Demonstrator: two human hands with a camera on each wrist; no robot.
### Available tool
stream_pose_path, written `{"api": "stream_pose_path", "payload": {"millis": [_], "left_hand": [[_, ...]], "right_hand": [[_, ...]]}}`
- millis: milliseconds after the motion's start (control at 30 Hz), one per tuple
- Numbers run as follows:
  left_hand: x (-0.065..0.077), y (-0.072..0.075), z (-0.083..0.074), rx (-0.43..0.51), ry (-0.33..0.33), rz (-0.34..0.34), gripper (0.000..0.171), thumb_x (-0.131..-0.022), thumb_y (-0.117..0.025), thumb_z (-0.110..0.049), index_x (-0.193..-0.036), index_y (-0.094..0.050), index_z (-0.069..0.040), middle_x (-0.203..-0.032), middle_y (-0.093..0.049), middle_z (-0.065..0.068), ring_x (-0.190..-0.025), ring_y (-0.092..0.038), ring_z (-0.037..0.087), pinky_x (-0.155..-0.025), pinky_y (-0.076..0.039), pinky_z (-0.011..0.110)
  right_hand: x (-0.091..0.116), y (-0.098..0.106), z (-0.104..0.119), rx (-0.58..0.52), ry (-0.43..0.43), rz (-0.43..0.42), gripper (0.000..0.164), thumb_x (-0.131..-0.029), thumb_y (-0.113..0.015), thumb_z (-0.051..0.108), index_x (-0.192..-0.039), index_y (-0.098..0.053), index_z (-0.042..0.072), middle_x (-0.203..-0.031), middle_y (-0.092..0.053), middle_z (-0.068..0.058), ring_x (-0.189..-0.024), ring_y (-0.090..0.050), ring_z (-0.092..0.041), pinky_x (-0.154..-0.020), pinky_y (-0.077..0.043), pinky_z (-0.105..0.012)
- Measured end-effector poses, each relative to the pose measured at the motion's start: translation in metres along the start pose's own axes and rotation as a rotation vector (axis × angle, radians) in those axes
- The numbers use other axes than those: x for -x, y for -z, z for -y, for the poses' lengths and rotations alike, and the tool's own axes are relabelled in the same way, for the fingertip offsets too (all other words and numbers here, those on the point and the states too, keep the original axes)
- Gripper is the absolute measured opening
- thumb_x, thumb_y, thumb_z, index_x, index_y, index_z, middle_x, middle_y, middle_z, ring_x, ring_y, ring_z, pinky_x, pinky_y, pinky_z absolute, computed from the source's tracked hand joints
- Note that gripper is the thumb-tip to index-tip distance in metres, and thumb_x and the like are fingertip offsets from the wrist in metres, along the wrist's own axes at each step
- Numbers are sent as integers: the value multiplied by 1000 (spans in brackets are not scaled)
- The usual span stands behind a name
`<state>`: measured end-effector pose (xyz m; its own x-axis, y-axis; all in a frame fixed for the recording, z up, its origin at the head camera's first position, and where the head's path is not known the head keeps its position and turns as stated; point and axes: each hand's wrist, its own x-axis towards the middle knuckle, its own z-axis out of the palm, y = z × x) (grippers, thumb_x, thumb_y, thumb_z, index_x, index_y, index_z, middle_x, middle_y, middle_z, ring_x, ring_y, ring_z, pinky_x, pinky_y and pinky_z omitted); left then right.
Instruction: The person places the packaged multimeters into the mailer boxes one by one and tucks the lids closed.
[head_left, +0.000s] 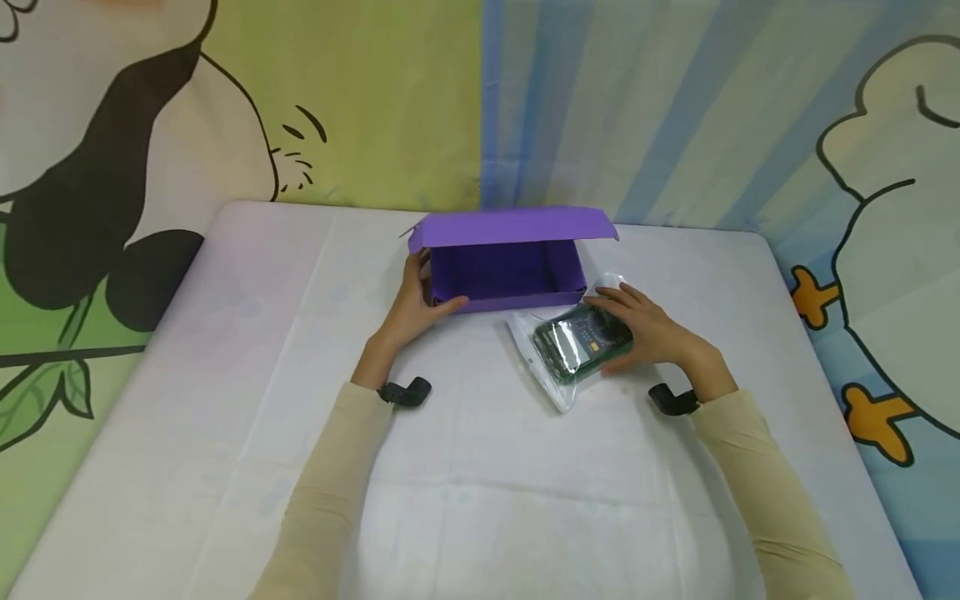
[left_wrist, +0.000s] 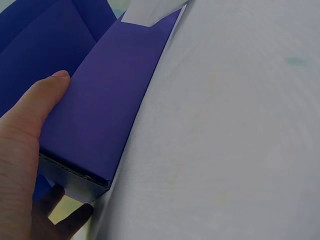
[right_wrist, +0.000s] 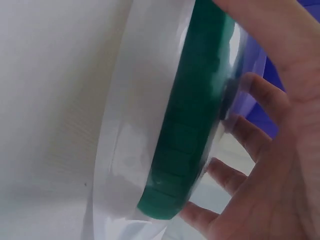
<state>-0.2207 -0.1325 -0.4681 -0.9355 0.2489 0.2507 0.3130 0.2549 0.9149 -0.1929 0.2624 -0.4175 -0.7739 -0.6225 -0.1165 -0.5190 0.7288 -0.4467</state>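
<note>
Purple cardboard box point(head_left: 510, 271), near far edge of surface point(head_left: 487, 442), left grip point(head_left: 411, 311) holding; bagged green pack point(head_left: 576, 343), print illegible, right grip point(head_left: 649, 327) grasping.

on your table point(head_left: 510, 517), the box point(head_left: 504, 271) sits near the far edge, your left hand point(head_left: 411, 307) at its left end, the packet point(head_left: 570, 343) before its right, against your right hand point(head_left: 651, 329).

**Legible Markings: None**

You can read no text, brand or number in any view. On the bagged green item point(head_left: 579, 343) you see small pale print point(head_left: 591, 328) and an orange patch point(head_left: 596, 345) — too small to decipher.
</note>
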Motion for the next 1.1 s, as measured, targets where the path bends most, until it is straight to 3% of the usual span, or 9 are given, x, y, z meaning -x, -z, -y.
{"api": "stream_pose_path", "payload": {"millis": [200, 333, 500, 633, 767, 900, 1100], "left_hand": [[2, 3, -22, 17, -89, 15, 110, -79, -78, 0, -153, 3, -6, -154, -19, 26, -141, -27, 43, -111, -33, 51], [2, 3, -23, 16, -120, 6, 113, -79, -78, 0, -153, 7, -5, -154, -19, 26, -142, -23, 43, -113, -29, 53], [-3, 0, 0, 3, -97, -15, 118, -79, -81, -10, -155, 8, -17, -156, -22, 18, -145, -23, 33, -116, -26, 46], [-4, -1, 12, -13, -76, -13, 118, -79, -83, -21, -156, 6, -25, -156, -24, 14, -145, -24, 27, -117, -25, 42], [0, 2, -6, -13, -63, -2, 116, -81, -80, -12, -155, 8, -17, -155, -24, 21, -145, -24, 34, -117, -24, 48], [5, 6, -31, -25, -67, 3, 113, -81, -77, -1, -153, 10, -5, -153, -23, 29, -142, -24, 43, -115, -25, 53], [8, 6, -18, 2, -68, -1, 115, -81, -79, -7, -154, 11, -9, -153, -24, 26, -143, -24, 40, -115, -25, 52]], "right_hand": [[-5, -1, -4, -20, 90, -26, 107, -57, -94, 37, -144, -41, 5, -150, -35, -23, -141, -19, -48, -110, -13, -70], [-6, -2, -5, 0, 134, -61, 102, -55, -95, 39, -139, -47, 3, -141, -45, -22, -133, -32, -45, -107, -22, -67], [-4, -1, -1, 71, 117, -84, 96, -55, -93, 47, -135, -54, 10, -134, -52, -16, -127, -39, -39, -101, -29, -65], [3, -1, 3, 119, 68, -37, 98, -58, -90, 52, -139, -50, 12, -138, -49, -15, -129, -37, -39, -98, -29, -66], [7, -1, 4, 111, 54, 24, 100, -61, -91, 47, -144, -44, 15, -145, -43, -14, -133, -33, -39, -99, -27, -66], [7, -3, 2, 93, 73, 13, 96, -60, -92, 45, -141, -48, 17, -141, -48, -12, -132, -34, -40, -100, -25, -65], [6, -10, 0, 107, 94, -14, 96, -59, -90, 51, -140, -50, 20, -134, -55, -10, -130, -37, -40, -99, -28, -65]]}}
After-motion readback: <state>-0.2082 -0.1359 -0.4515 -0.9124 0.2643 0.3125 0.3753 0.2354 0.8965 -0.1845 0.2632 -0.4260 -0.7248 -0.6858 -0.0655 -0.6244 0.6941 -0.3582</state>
